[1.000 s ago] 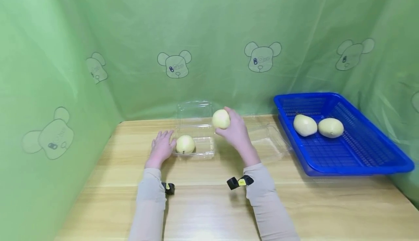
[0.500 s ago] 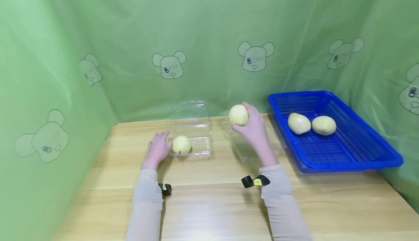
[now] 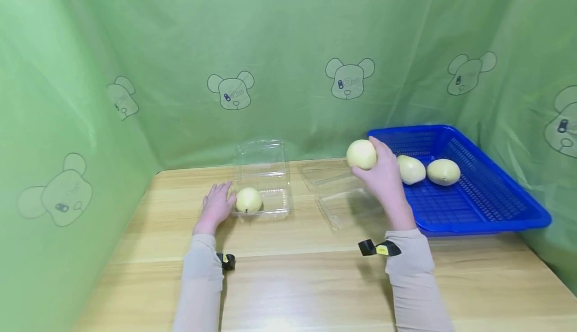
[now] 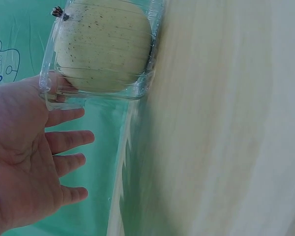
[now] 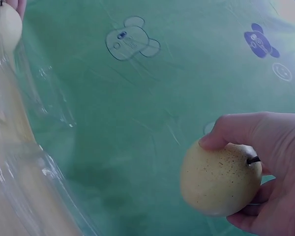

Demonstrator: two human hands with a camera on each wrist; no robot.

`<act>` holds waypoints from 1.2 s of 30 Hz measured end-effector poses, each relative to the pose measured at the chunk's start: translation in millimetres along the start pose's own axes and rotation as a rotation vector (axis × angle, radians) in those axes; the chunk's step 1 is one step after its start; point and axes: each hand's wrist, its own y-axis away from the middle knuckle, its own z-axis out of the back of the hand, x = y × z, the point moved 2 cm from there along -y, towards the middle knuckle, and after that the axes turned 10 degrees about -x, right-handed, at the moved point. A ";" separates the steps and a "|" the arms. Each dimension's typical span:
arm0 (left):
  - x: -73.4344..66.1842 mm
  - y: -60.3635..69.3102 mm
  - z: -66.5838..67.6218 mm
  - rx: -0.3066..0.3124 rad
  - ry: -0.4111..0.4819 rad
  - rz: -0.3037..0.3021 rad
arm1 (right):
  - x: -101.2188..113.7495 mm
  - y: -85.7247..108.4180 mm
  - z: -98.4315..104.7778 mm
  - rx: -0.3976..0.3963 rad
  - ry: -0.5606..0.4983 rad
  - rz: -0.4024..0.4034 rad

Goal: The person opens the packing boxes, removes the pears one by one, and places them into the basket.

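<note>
My right hand [image 3: 385, 178] grips a round pale-yellow pear [image 3: 361, 154] in the air, at the left edge of the blue basket. In the right wrist view, thumb and fingers wrap the speckled pear [image 5: 217, 181], its dark stem beside the palm. Another pear [image 3: 248, 200] sits in the left part of a clear plastic clamshell box [image 3: 278, 201], whose lid stands up at the back. Beside that box is my left hand [image 3: 216, 207]. The left wrist view shows its fingers extended and apart, the thumb region partly behind the box wall.
A second clear clamshell box [image 3: 335, 207], lid raised, lies between the first box and the blue mesh basket [image 3: 482, 212]. Inside the basket are two pale oval fruits, one [image 3: 411, 171] left and one [image 3: 444, 172] right. A green curtain [image 3: 288, 31] hangs behind the wooden table [image 3: 288, 287].
My right hand has carried its pear rightward, from near the first box, over the second box, to the basket's left edge. My left hand stays beside the first box. The view shifts slightly.
</note>
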 end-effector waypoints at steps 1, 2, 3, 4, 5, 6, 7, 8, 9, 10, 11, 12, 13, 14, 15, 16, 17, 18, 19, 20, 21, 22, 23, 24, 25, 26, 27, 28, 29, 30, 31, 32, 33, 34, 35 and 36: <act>0.1 0.1 0.3 -0.001 0.000 -0.001 | -1.7 -0.9 3.8 -0.003 -0.006 -0.008; 0.0 0.0 0.5 -0.001 -0.001 -0.003 | -3.1 -1.4 7.6 -0.007 -0.008 -0.016; 0.0 -0.1 0.4 0.000 0.002 -0.002 | -4.7 -2.0 11.3 -0.012 -0.008 -0.023; 0.2 -0.4 0.0 0.002 0.000 -0.002 | -6.0 -2.3 15.1 -0.018 -0.004 -0.029; 0.4 -0.8 -0.1 0.002 -0.003 -0.004 | -7.2 -2.7 18.7 -0.024 -0.001 -0.032; 0.6 -1.1 -0.2 0.003 -0.006 -0.006 | -8.4 -3.0 22.0 -0.029 0.005 -0.036; 0.8 -1.3 -0.4 0.003 -0.010 -0.008 | -9.7 -3.2 25.2 -0.033 0.014 -0.040; 1.0 -1.5 -0.8 0.004 -0.009 -0.007 | -11.1 -3.5 28.2 -0.036 0.025 -0.044; 1.1 -1.6 -0.9 0.004 -0.007 -0.006 | -12.7 -3.8 31.1 -0.040 0.034 -0.047; 1.3 -1.8 -1.1 0.007 -0.007 -0.006 | -14.7 -4.2 33.7 -0.043 0.043 -0.050; 1.2 -1.7 -1.0 0.009 -0.005 -0.006 | -16.8 -4.6 36.2 -0.044 0.051 -0.053; 1.3 -1.7 -1.1 0.013 -0.003 -0.006 | -18.9 -5.0 38.6 -0.043 0.055 -0.058; 1.4 -1.8 -1.3 0.016 -0.001 -0.004 | -21.3 -5.5 40.9 -0.043 0.059 -0.061; 1.3 -1.9 -1.4 0.018 0.002 -0.003 | -23.8 -6.1 43.0 -0.044 0.060 -0.063; 1.2 -1.9 -1.4 0.020 -0.003 -0.005 | -26.1 -6.6 45.0 -0.042 0.061 -0.066; 1.0 -1.8 -1.1 0.022 -0.006 -0.006 | -28.1 -7.3 46.8 -0.039 0.062 -0.070; 0.8 -1.7 -0.8 0.020 -0.008 -0.006 | -29.6 -7.9 48.8 -0.034 0.062 -0.074; 0.8 -1.7 -0.5 0.018 -0.007 -0.005 | -30.9 -8.8 50.7 -0.032 0.064 -0.074; 0.7 -1.5 -0.1 0.016 -0.006 -0.003 | -32.0 -9.8 52.6 -0.031 0.068 -0.073; 0.5 -1.4 0.2 0.013 -0.005 -0.002 | -32.8 -10.9 54.5 -0.030 0.072 -0.071; 0.4 -1.3 0.5 0.011 -0.004 -0.002 | -33.5 -12.2 56.5 -0.030 0.075 -0.070; 0.4 -1.5 0.5 0.010 0.001 -0.001 | -34.6 -13.5 58.7 -0.032 0.079 -0.067; 0.4 -1.3 0.4 0.009 0.004 -0.001 | -35.7 -15.0 60.8 -0.035 0.085 -0.062; 0.5 -1.3 0.3 0.009 0.005 -0.002 | -36.9 -16.8 62.9 -0.039 0.092 -0.055; 0.5 -1.4 0.0 0.009 0.003 -0.002 | -38.3 -18.5 64.8 -0.043 0.101 -0.047; 0.5 -1.4 -0.2 0.009 0.000 -0.004 | -39.8 -20.4 66.8 -0.047 0.108 -0.039; 0.6 -1.4 -0.3 0.010 -0.001 -0.004 | -41.2 -22.3 68.9 -0.051 0.118 -0.032; 0.5 -1.3 -0.2 0.012 -0.003 -0.006 | -42.6 -24.1 71.0 -0.055 0.132 -0.026; 0.4 -1.2 -0.1 0.012 -0.002 -0.005 | -43.9 -26.1 73.1 -0.059 0.138 -0.018; 0.4 -1.1 0.0 0.013 0.001 -0.003 | -45.1 -27.8 75.1 -0.062 0.144 -0.010; 0.4 -1.1 0.1 0.015 0.003 -0.001 | -46.3 -29.8 77.1 -0.065 0.148 -0.003; 0.4 -1.1 0.2 0.015 0.008 0.000 | -47.2 -31.7 79.4 -0.067 0.150 -0.001; 0.3 -1.1 0.3 0.017 0.013 0.002 | -48.4 -33.8 81.4 -0.067 0.154 0.001; 0.1 -1.0 0.3 0.017 0.015 0.002 | -49.5 -35.9 83.4 -0.066 0.156 0.003; 0.2 -0.9 0.3 0.018 0.017 0.004 | -50.7 -38.3 85.4 -0.064 0.157 0.005; 0.2 -0.8 0.3 0.018 0.016 0.004 | -52.0 -40.6 87.2 -0.059 0.165 0.001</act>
